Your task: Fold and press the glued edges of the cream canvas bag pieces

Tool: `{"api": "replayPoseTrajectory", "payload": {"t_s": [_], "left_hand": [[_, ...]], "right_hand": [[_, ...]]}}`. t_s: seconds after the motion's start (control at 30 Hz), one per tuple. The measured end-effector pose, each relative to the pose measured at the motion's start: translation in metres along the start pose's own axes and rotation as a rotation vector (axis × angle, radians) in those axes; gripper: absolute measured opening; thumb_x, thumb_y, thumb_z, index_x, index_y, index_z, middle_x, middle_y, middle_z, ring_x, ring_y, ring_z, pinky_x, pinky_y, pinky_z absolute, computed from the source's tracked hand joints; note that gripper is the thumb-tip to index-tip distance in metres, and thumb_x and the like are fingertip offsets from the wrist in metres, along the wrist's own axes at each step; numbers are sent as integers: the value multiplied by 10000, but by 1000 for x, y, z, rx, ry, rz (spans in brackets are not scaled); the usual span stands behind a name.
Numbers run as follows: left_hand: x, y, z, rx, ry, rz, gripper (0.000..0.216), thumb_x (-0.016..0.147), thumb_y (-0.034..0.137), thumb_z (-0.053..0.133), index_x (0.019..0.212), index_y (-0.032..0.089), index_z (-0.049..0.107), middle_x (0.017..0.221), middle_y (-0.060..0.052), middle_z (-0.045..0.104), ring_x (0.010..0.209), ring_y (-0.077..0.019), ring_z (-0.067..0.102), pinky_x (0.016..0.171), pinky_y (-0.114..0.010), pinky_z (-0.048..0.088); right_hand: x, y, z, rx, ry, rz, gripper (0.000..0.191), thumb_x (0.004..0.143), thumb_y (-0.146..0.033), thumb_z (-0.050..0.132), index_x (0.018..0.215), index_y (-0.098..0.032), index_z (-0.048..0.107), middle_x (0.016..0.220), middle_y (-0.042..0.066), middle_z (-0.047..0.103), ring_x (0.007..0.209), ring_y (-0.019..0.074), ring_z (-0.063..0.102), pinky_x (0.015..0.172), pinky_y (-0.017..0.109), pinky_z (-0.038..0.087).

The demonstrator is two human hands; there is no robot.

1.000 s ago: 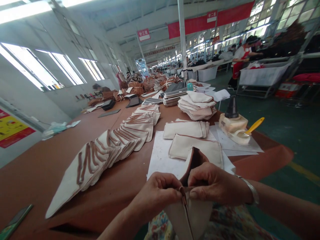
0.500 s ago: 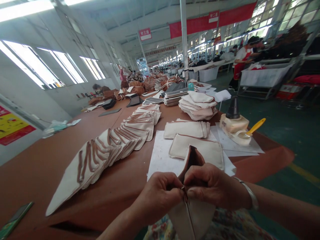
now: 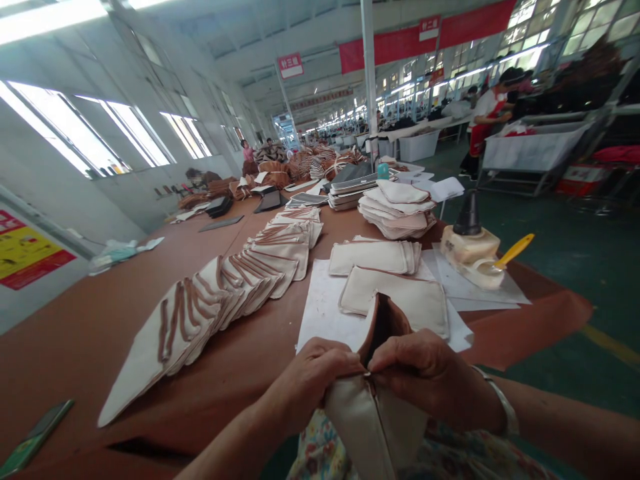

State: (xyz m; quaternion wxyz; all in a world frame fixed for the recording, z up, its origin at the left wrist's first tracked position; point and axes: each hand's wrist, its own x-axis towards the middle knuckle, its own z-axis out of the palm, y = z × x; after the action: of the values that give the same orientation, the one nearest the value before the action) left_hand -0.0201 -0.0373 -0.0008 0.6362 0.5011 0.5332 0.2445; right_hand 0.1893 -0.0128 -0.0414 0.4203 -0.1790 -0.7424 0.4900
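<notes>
A cream pouch (image 3: pixel 353 413) with a brown inside is held upright at the table's front edge, its upper end gaping. My left hand (image 3: pixel 317 373) pinches its edge from the left, thumb hidden behind the fold. From the right, my right hand (image 3: pixel 433 373) grips the same edge with thumb and index finger. The fingertips of both hands nearly meet at the top of a dark seam running down the pouch. Just beyond lies a flat cream piece (image 3: pixel 400 300) on white paper (image 3: pixel 320 300).
A fanned row of cream pieces (image 3: pixel 210 320) with brown strips spans the brown table (image 3: pixel 240 393). At right stand a glue container (image 3: pixel 470 240) and a yellow-handled brush (image 3: pixel 517 250). A phone (image 3: pixel 37 437) lies front left. A person in a red apron (image 3: pixel 487 123) stands beyond.
My left hand has turned flatter, its fingers now over the pouch's edge. The pouch's lower part shows more. My right hand stays at the seam's top.
</notes>
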Motion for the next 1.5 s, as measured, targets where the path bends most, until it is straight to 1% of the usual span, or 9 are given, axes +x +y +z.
{"api": "replayPoseTrajectory", "payload": {"t_s": [0.2,0.5,0.67,0.8,0.97,1.07,1.17,1.33,1.5], "left_hand": [[10,-9,-2,-76,-51,-100,453,763,544,695,672,103,648,517,31,459,444,-66,311,464,-240,183],[8,-5,4,-114,-23,-91,391,564,428,855,701,90,713,570,-6,582,498,-85,438,508,-219,286],[7,-6,5,-72,2,-71,279,599,341,814,695,96,721,556,-10,596,481,-86,447,490,-216,270],[7,-7,4,-22,9,-56,221,626,301,761,693,96,716,570,-20,606,489,-93,457,488,-218,275],[6,-8,5,127,62,15,196,662,279,692,715,92,714,553,5,548,502,-89,402,484,-222,261],[6,-7,7,237,96,74,152,675,217,633,714,93,711,561,14,537,519,-86,383,486,-223,253],[6,-4,9,285,95,68,144,670,191,612,714,92,708,561,16,538,522,-85,386,483,-218,257],[6,-1,12,262,84,29,136,669,197,625,711,89,696,569,4,557,521,-88,412,479,-211,264],[5,-4,11,255,68,20,152,685,212,631,742,89,701,598,-9,585,533,-93,420,492,-216,272]], "right_hand": [[-1,3,-4,-257,-17,-132,120,875,-117,588,883,-156,701,771,36,730,682,122,653,646,197,464],[-8,13,-9,-500,-25,-325,112,923,-216,572,929,-181,679,613,4,598,560,119,515,554,239,344],[-12,15,-19,-285,-38,-63,368,846,-368,721,1128,-150,628,646,-26,573,546,99,473,502,200,346],[-12,14,-22,-112,-127,120,300,836,-330,717,1051,-125,669,742,7,606,599,94,491,525,188,380],[-9,11,-19,-119,-161,174,213,873,-283,624,760,-103,641,623,-11,528,553,81,415,472,179,307],[-9,14,-24,-7,-182,256,289,877,-379,645,789,-104,627,667,-12,522,594,85,410,503,171,336],[-6,16,-32,181,-321,356,479,770,-542,745,922,-96,654,728,-12,540,617,86,428,533,174,363],[1,16,-39,193,-403,354,654,994,-609,332,1000,-65,696,802,62,606,669,117,486,592,214,400],[2,21,-36,97,-434,286,525,955,-551,499,874,-62,672,675,-2,498,593,85,401,509,184,308]]}}
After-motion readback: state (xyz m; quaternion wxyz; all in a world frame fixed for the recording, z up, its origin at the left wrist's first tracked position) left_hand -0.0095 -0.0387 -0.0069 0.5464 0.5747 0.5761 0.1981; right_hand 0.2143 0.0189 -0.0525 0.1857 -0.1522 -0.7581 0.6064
